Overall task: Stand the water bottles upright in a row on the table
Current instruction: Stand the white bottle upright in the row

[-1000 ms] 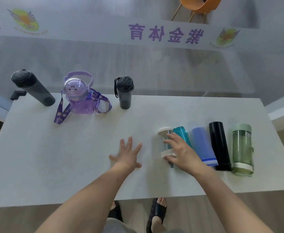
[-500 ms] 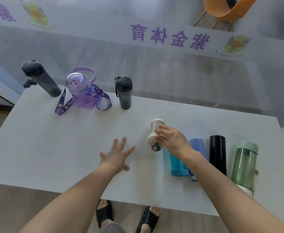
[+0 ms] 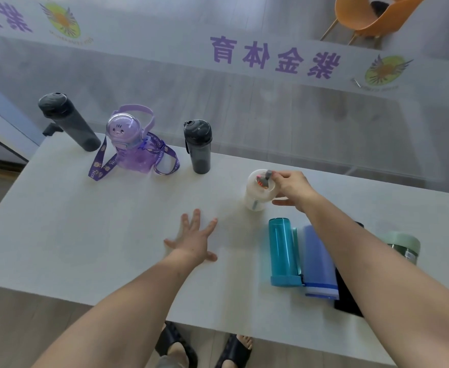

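Head view: my right grip (image 3: pixel 291 188) now holds the white bottle (image 3: pixel 258 191) upright, no longer lying; left hand (image 3: pixel 195 241) rests flat, released, on the table (image 3: pixel 85 235).

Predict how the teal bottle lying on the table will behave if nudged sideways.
The teal bottle looks cylindrical and lies on its side, so it would probably roll. It appears clear and empty, so likely light. The periwinkle bottle alongside may block rightward rolling.

Looks like a sports venue's office or reception: beyond the fingers (image 3: pixel 280 179), a frosted glass partition (image 3: pixel 244 107) carries purple Chinese lettering (image 3: pixel 275 58) and winged logos (image 3: pixel 384 71), an orange chair (image 3: pixel 372 17) behind it.
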The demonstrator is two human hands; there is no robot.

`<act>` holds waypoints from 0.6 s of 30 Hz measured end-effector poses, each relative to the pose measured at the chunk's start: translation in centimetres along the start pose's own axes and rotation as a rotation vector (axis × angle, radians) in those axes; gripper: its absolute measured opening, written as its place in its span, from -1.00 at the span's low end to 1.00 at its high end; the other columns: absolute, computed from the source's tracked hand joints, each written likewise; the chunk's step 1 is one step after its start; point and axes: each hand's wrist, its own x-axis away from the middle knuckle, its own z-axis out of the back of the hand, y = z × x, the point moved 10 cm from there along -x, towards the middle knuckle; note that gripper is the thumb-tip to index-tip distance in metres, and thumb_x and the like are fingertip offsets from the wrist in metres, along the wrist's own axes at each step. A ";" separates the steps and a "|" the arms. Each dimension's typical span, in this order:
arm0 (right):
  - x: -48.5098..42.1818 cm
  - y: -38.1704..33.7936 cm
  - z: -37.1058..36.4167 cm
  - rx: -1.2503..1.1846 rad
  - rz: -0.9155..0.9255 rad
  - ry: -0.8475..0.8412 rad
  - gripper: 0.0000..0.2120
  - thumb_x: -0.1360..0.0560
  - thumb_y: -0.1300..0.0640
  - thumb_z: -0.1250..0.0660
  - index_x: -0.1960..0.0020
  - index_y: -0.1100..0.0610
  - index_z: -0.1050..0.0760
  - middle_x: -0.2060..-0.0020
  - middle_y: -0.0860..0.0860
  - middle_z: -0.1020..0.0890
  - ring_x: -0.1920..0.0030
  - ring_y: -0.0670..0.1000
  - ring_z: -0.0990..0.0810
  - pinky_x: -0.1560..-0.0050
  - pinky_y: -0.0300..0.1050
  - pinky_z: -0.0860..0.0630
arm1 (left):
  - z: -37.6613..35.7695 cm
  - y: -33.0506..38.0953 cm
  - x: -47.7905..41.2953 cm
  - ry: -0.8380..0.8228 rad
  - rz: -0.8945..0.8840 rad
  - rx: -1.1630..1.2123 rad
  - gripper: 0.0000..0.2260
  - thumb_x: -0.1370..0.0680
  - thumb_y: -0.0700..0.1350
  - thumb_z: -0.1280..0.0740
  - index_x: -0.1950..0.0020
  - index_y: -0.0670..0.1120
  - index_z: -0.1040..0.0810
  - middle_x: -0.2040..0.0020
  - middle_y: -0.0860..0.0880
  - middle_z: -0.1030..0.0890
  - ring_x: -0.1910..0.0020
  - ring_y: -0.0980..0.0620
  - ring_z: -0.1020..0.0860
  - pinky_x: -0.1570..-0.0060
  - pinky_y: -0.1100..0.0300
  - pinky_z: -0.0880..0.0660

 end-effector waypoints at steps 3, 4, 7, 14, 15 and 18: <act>0.1 0.5 0.5 -0.033 0.030 0.040 -0.62 -0.66 -0.11 -0.32 -0.41 0.03 -0.54 -0.25 0.11 -0.64 -0.08 0.17 -0.69 0.05 0.04 -0.72 | 0.0 -0.1 0.3 0.002 0.008 -0.016 -0.01 -0.49 0.20 -0.52 -0.61 0.41 0.20 -0.63 0.06 0.43 -0.61 -0.14 0.41 -0.26 -0.63 -0.21; 0.5 0.9 1.0 -0.047 0.043 0.098 -0.56 -0.65 -0.17 -0.30 -0.45 0.01 -0.48 -0.28 0.10 -0.61 -0.13 0.17 -0.67 -0.02 0.08 -0.71 | 0.0 -0.1 0.4 0.002 0.009 -0.018 0.00 -0.49 0.20 -0.52 -0.61 0.41 0.20 -0.63 0.06 0.43 -0.61 -0.13 0.41 -0.26 -0.63 -0.22; 2.4 2.6 2.1 -0.150 0.127 0.298 -0.37 -0.58 -0.33 -0.28 -0.50 0.00 -0.33 -0.31 0.04 -0.55 -0.25 0.12 -0.58 -0.27 0.14 -0.58 | 0.1 0.0 0.4 -0.004 0.014 -0.023 0.00 -0.50 0.20 -0.52 -0.61 0.42 0.21 -0.63 0.07 0.44 -0.61 -0.13 0.41 -0.27 -0.63 -0.22; 4.5 3.0 -2.7 -0.059 0.253 0.264 0.10 -0.10 -0.37 -0.60 -0.47 -0.08 -0.18 -0.31 -0.03 -0.34 -0.25 -0.03 -0.44 -0.23 -0.14 -0.42 | -0.1 -0.1 0.1 0.002 0.014 -0.011 -0.01 -0.49 0.20 -0.52 -0.60 0.44 0.21 -0.62 0.08 0.45 -0.61 -0.12 0.42 -0.27 -0.63 -0.20; 4.3 2.6 -2.7 -0.056 0.264 0.282 0.06 -0.12 -0.33 -0.62 -0.45 -0.08 -0.19 -0.28 -0.03 -0.36 -0.20 -0.04 -0.47 -0.18 -0.18 -0.43 | -0.1 -0.2 0.1 0.002 0.013 -0.011 -0.01 -0.49 0.20 -0.52 -0.60 0.44 0.21 -0.62 0.08 0.45 -0.61 -0.12 0.42 -0.27 -0.63 -0.19; 3.2 1.8 -2.5 -0.119 0.287 0.252 -0.12 -0.25 -0.14 -0.69 -0.37 -0.12 -0.21 -0.27 -0.03 -0.47 -0.11 -0.16 -0.55 -0.05 -0.28 -0.48 | -0.2 -0.1 0.1 -0.001 0.013 -0.006 -0.01 -0.49 0.20 -0.52 -0.60 0.44 0.20 -0.62 0.09 0.45 -0.61 -0.11 0.42 -0.27 -0.63 -0.19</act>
